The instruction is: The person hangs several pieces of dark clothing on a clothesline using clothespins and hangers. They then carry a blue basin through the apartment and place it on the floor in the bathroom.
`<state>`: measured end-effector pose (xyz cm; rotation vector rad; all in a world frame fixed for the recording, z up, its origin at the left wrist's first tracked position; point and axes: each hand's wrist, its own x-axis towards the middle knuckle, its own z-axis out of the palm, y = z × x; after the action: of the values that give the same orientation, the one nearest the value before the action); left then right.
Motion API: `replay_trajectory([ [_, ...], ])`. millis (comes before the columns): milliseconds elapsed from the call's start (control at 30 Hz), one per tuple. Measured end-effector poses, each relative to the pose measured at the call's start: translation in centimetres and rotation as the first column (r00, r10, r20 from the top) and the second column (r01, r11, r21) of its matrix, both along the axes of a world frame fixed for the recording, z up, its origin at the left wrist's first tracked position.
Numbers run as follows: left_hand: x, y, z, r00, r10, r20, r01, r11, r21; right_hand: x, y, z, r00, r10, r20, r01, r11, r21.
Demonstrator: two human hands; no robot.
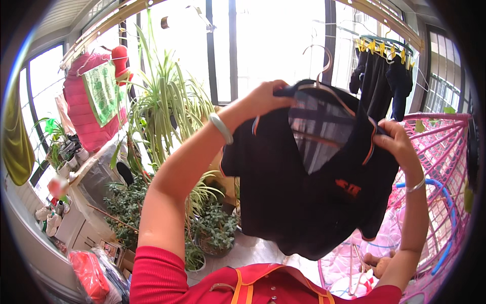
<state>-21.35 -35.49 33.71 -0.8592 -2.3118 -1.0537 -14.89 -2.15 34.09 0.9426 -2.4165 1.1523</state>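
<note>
A dark short-sleeved polo shirt (296, 197) with orange-and-white edging and a small orange mark on the chest is held up in front of me. A clothes hanger (322, 72) sits inside it, its hook rising above the collar. My left hand (269, 97) grips the collar and shoulder on the left of the picture. My right hand (395, 141) pinches the collar on the other side. The fingertips of both hands are partly hidden by cloth. The collar is spread, and a sheer inner back shows through the neck opening.
Spider plants (163, 98) and leafy potted plants (216, 228) stand left. A pink puffer garment (79, 102) and green-patterned cloth (104, 91) hang beyond. Dark clothes (376, 79) hang from a clip hanger at right, above a pink woven hanging chair (436, 140) holding cushions and a plush toy (381, 266).
</note>
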Motion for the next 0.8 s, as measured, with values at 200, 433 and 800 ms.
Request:
replay_trajectory([
  [200, -7.4, -2.6, 2.0, 0.996, -0.090, -0.019, 0.091, 0.993, 0.069, -3.5, 1.6, 3.9, 0.999, -0.013, -0.043, 0.014, 0.999, 0.029],
  [433, -11.3, -0.8, 1.0, 0.949, -0.270, 0.165, 0.193, 0.907, 0.375, -5.5, 2.5, 4.0, 0.990, -0.043, -0.135, 0.045, 0.999, 0.005],
  [800, -13.9, -1.9, 7.4, 0.572, 0.686, -0.449, -0.108, 0.606, 0.788, -10.1, -2.0, 7.3, 0.970, -0.129, -0.206, 0.118, 0.991, -0.066],
])
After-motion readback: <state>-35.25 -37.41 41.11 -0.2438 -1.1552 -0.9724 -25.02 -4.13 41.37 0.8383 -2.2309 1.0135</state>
